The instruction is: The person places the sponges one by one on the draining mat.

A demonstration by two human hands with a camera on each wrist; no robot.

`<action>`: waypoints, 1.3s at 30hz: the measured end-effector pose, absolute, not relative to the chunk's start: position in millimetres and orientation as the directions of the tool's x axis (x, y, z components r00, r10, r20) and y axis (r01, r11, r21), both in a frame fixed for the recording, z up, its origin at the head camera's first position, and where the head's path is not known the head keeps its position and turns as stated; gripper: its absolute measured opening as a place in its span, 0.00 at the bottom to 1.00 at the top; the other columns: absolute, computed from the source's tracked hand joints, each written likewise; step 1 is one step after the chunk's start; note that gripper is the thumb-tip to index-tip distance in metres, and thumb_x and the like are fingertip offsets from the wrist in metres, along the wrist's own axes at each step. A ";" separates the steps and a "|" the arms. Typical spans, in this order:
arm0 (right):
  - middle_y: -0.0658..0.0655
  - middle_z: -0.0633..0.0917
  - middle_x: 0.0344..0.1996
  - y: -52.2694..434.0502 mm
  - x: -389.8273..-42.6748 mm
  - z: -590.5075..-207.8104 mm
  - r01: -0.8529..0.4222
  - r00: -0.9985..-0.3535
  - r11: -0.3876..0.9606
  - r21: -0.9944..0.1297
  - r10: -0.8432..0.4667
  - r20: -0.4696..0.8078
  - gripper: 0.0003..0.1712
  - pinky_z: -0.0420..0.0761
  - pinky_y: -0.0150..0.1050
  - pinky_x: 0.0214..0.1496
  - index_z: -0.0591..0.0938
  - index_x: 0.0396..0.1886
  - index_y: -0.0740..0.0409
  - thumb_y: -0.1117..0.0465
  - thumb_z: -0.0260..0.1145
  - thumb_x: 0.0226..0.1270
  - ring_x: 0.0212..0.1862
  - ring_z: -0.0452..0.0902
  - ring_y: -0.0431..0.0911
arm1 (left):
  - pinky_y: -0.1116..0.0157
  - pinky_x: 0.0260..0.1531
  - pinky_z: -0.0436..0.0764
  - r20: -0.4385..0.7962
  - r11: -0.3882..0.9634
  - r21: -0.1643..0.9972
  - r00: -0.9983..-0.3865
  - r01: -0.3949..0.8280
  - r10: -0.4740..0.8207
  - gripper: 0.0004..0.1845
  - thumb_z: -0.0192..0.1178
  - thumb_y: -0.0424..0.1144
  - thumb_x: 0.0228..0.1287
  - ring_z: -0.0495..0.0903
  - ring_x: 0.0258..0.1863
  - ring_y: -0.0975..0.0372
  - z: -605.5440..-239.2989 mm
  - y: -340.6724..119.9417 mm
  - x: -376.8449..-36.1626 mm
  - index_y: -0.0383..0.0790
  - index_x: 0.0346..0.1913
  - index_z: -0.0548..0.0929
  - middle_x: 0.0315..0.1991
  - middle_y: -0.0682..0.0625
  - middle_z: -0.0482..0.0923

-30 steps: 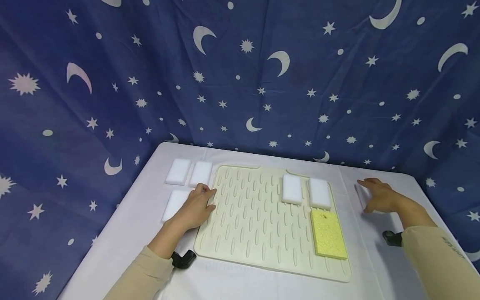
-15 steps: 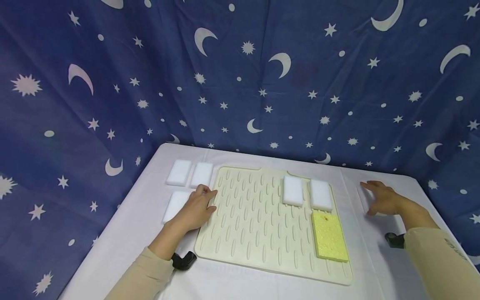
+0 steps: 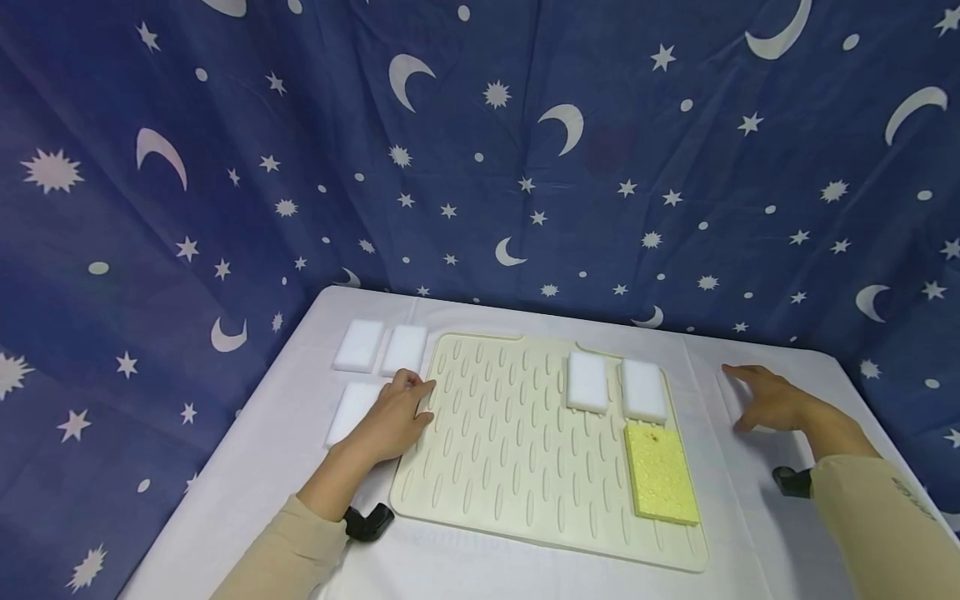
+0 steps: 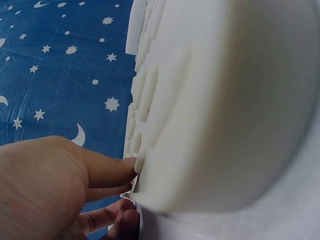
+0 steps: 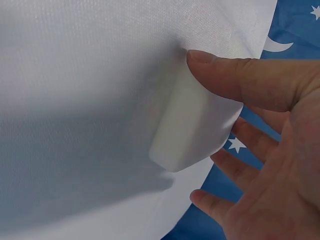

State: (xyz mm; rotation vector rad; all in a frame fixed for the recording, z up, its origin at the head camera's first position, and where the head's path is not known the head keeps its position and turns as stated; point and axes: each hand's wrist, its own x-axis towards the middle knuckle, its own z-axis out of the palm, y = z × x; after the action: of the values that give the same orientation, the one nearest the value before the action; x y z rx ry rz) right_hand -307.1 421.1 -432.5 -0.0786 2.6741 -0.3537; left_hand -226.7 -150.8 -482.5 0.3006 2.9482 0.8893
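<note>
White block (image 5: 202, 127) lies beneath the nearer right hand (image 3: 772, 402), between widely spread thumb and fingers, long axis running roughly thumb-to-index, firmness of grip undeterminable; left hand (image 3: 390, 422) touches beige mat (image 3: 517, 433) edge, pinch likewise unconfirmed.

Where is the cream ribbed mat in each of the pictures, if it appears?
Head: the cream ribbed mat lies in the lower middle.
Left wrist: it is large, across the centre and top.
Right wrist: not in it.
Shared landmark: the blue moon-patterned curtain, in all three views.
</note>
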 end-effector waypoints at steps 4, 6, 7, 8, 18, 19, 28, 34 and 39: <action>0.85 0.50 0.73 422.6 -307.5 -435.0 0.004 -0.904 0.965 -0.263 -0.109 -0.414 0.66 0.55 0.81 0.68 0.55 0.79 0.71 0.59 0.82 0.45 0.70 0.49 0.83 | 0.48 0.59 0.77 0.013 0.816 0.551 -0.979 0.176 0.203 0.28 0.65 0.35 0.71 0.73 0.54 0.47 -481.9 -151.0 -226.6 0.31 0.72 0.75 0.64 0.36 0.69; 0.85 0.50 0.73 423.5 -307.8 -436.6 0.002 -0.905 0.965 -0.263 -0.110 -0.411 0.66 0.55 0.81 0.68 0.55 0.80 0.71 0.59 0.82 0.45 0.71 0.49 0.83 | 0.48 0.59 0.76 0.012 0.815 0.552 -0.979 0.177 0.205 0.28 0.65 0.35 0.71 0.73 0.55 0.47 -481.6 -151.1 -226.5 0.31 0.72 0.75 0.64 0.36 0.69; 0.85 0.50 0.73 423.7 -307.8 -437.1 0.001 -0.906 0.965 -0.263 -0.111 -0.410 0.66 0.55 0.81 0.68 0.55 0.80 0.71 0.59 0.82 0.45 0.71 0.48 0.83 | 0.48 0.59 0.76 0.012 0.815 0.551 -0.979 0.178 0.206 0.28 0.65 0.35 0.71 0.73 0.55 0.47 -481.5 -151.1 -226.4 0.31 0.72 0.74 0.64 0.36 0.69; 0.85 0.50 0.73 423.9 -307.8 -437.6 0.001 -0.906 0.965 -0.264 -0.111 -0.409 0.66 0.55 0.81 0.68 0.55 0.80 0.71 0.59 0.82 0.45 0.71 0.48 0.83 | 0.48 0.59 0.76 0.013 0.815 0.551 -0.979 0.178 0.205 0.28 0.65 0.35 0.71 0.73 0.55 0.47 -481.4 -151.0 -226.3 0.31 0.72 0.74 0.64 0.36 0.69; 0.85 0.50 0.73 425.9 -306.1 -438.8 -0.023 -0.912 0.963 -0.268 -0.130 -0.390 0.65 0.54 0.80 0.69 0.55 0.79 0.73 0.60 0.81 0.46 0.71 0.48 0.82 | 0.49 0.59 0.77 0.025 0.810 0.558 -0.979 0.182 0.203 0.29 0.65 0.35 0.71 0.73 0.54 0.47 -481.2 -150.0 -225.6 0.31 0.71 0.75 0.64 0.36 0.70; 0.85 0.51 0.72 426.2 -305.8 -439.0 -0.029 -0.913 0.963 -0.267 -0.134 -0.385 0.65 0.54 0.80 0.69 0.55 0.79 0.73 0.60 0.82 0.46 0.71 0.48 0.82 | 0.49 0.59 0.77 0.025 0.810 0.556 -0.979 0.183 0.204 0.29 0.65 0.35 0.70 0.73 0.54 0.47 -481.1 -150.1 -225.4 0.31 0.71 0.75 0.64 0.36 0.70; 0.85 0.53 0.71 427.0 -303.7 -437.3 -0.080 -0.921 0.963 -0.256 -0.170 -0.351 0.65 0.57 0.81 0.67 0.57 0.78 0.75 0.51 0.83 0.48 0.69 0.52 0.82 | 0.49 0.58 0.77 0.025 0.815 0.547 -0.977 0.191 0.212 0.29 0.65 0.35 0.71 0.73 0.54 0.47 -481.3 -152.0 -225.4 0.31 0.71 0.75 0.64 0.36 0.69; 0.85 0.53 0.71 423.6 -298.8 -432.7 -0.098 -0.922 0.963 -0.252 -0.183 -0.341 0.64 0.58 0.81 0.67 0.57 0.78 0.75 0.51 0.82 0.51 0.69 0.52 0.81 | 0.49 0.58 0.77 0.020 0.815 0.549 -0.977 0.186 0.210 0.29 0.65 0.35 0.71 0.73 0.54 0.47 -480.9 -151.9 -225.8 0.31 0.72 0.74 0.65 0.36 0.69; 0.85 0.54 0.70 419.6 -293.9 -428.5 -0.128 -0.928 0.958 -0.258 -0.207 -0.308 0.63 0.59 0.80 0.67 0.58 0.78 0.75 0.52 0.81 0.51 0.69 0.54 0.81 | 0.49 0.59 0.76 0.016 0.814 0.551 -0.977 0.186 0.212 0.29 0.65 0.35 0.71 0.73 0.55 0.47 -480.8 -151.9 -225.8 0.31 0.72 0.74 0.65 0.36 0.69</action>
State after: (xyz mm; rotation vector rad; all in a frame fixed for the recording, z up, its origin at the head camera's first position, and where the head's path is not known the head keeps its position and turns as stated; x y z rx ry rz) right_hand -293.9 419.6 -428.5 -0.2444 2.7722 -0.3344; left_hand -225.8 -151.9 -480.8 0.3235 2.9478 0.8884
